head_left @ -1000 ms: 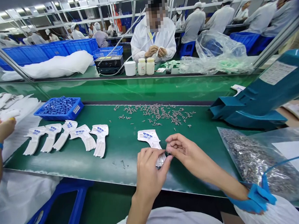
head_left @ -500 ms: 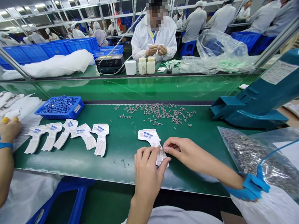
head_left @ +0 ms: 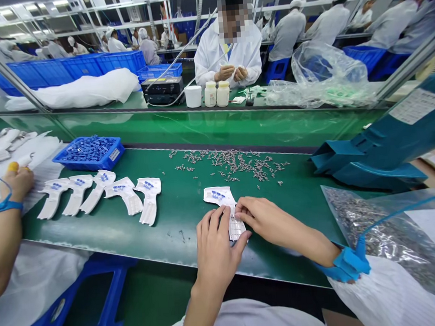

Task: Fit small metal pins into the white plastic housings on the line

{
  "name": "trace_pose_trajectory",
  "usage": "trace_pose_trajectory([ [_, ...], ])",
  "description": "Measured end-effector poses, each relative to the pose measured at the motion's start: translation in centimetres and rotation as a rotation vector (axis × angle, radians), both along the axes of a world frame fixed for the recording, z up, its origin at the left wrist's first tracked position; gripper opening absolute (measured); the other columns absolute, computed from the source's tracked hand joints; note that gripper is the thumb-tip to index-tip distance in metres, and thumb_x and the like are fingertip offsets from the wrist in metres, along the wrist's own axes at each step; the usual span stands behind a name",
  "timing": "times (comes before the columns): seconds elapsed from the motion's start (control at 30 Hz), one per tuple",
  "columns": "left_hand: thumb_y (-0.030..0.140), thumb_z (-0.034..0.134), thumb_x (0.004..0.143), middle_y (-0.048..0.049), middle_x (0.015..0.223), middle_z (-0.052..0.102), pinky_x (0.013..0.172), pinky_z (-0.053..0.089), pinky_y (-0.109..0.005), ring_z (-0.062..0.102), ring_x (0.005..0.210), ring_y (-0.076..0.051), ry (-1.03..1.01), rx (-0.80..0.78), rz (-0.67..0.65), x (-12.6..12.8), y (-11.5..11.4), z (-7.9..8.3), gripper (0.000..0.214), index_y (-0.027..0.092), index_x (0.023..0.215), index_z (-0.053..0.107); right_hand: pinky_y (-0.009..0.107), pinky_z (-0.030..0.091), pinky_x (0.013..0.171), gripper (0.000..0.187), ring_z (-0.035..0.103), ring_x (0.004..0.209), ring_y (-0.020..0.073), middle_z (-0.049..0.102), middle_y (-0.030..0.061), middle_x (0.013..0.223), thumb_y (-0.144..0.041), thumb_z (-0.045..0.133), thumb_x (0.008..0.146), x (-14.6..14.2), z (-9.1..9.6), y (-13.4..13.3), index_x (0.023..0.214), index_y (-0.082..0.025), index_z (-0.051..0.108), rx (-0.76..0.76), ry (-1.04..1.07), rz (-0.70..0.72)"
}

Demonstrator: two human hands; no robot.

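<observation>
A white pistol-shaped plastic housing half [head_left: 223,196] lies on the green work surface, blue pieces set in its upper part and ribs showing in its handle. My left hand [head_left: 215,248] holds the handle, fingers along the left side and thumb at the lower right edge. Over the handle's upper right side, my right hand [head_left: 263,217] has its fingertips pinched together against the housing; whatever they hold is too small or hidden. Beyond the housing, many small metal parts [head_left: 236,161] lie scattered. A blue wristband [head_left: 348,265] with a cord circles my right wrist.
Several similar white housings [head_left: 149,198] lie in a row at left, below a blue tray [head_left: 117,153] of small blue parts. A co-worker's hand [head_left: 19,182] is at far left. On the right are a teal scoop-shaped bin [head_left: 375,160] and a plastic bag [head_left: 369,226] of metal parts.
My right hand has shifted slightly up and left along the housing's handle, and more of the ribbed handle shows. My left hand keeps its hold. The whole view has shifted a little.
</observation>
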State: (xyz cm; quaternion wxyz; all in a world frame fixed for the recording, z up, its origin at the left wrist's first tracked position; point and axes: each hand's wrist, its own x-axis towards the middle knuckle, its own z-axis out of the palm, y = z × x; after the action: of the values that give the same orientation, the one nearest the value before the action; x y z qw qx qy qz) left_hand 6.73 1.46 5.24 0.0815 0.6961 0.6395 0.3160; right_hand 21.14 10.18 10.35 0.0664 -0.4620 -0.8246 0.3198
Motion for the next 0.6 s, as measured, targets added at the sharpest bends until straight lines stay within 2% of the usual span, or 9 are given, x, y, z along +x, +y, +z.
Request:
trace_pose_trajectory([
  [0.07,0.036,0.071,0.087,-0.0114,0.134,0.059,0.100,0.044,-0.051,0.052,0.122,-0.032,-0.006,-0.003,-0.002,0.0,0.0,0.0,0.055,0.022,0.136,0.049,0.027,0.039,0.062,0.002,0.062,0.075,0.0191,0.067,0.0018,0.083,-0.022,0.051,0.094,0.1,-0.6,0.1,0.093,-0.023,0.050,-0.052,0.067,-0.046],
  [0.17,0.034,0.073,0.085,-0.0115,0.131,0.062,0.099,0.044,-0.051,0.054,0.121,-0.032,-0.022,-0.011,-0.002,-0.2,0.2,0.0,0.056,0.021,0.135,0.050,0.027,0.044,0.062,0.013,0.065,0.071,0.0177,0.067,-0.0006,0.079,-0.023,0.054,0.092,0.2,-1.4,0.2,0.102,-0.024,0.046,-0.173,0.207,-0.121],
  [0.3,0.032,0.074,0.084,-0.0116,0.129,0.062,0.098,0.045,-0.050,0.055,0.120,-0.031,-0.051,-0.017,-0.004,-0.4,0.3,-0.2,0.059,0.020,0.136,0.049,0.027,0.049,0.064,0.033,0.067,0.071,0.0173,0.070,0.0017,0.082,-0.031,0.062,0.086,-0.2,-1.7,-0.2,0.115,-0.019,0.051,-0.344,0.347,-0.289],
  [0.47,0.031,0.068,0.090,-0.0112,0.139,0.056,0.102,0.046,-0.045,0.050,0.128,-0.028,-0.094,0.027,-0.029,-0.6,0.2,0.4,0.061,0.023,0.143,0.041,0.026,0.049,0.059,0.024,0.064,0.067,0.0161,0.068,0.0033,0.080,-0.038,0.065,0.083,-1.1,-0.8,-0.5,0.090,-0.015,0.066,-0.488,0.517,-0.250],
  [0.53,0.033,0.062,0.093,-0.0114,0.145,0.050,0.103,0.046,-0.044,0.047,0.132,-0.028,-0.087,0.069,0.002,-1.7,0.3,0.9,0.060,0.025,0.147,0.037,0.026,0.050,0.060,0.022,0.064,0.067,0.0153,0.069,0.0032,0.079,-0.036,0.064,0.084,-1.1,-0.4,0.8,0.091,-0.014,0.067,-0.508,0.571,-0.268],
  [0.6,0.035,0.055,0.096,-0.0120,0.147,0.048,0.105,0.043,-0.048,0.044,0.134,-0.029,-0.041,0.125,0.086,-3.8,0.6,1.3,0.054,0.025,0.147,0.037,0.026,0.052,0.062,0.019,0.065,0.068,0.0150,0.070,0.0038,0.080,-0.030,0.062,0.087,-0.8,-0.1,3.5,0.094,-0.014,0.069,-0.452,0.578,-0.322],
])
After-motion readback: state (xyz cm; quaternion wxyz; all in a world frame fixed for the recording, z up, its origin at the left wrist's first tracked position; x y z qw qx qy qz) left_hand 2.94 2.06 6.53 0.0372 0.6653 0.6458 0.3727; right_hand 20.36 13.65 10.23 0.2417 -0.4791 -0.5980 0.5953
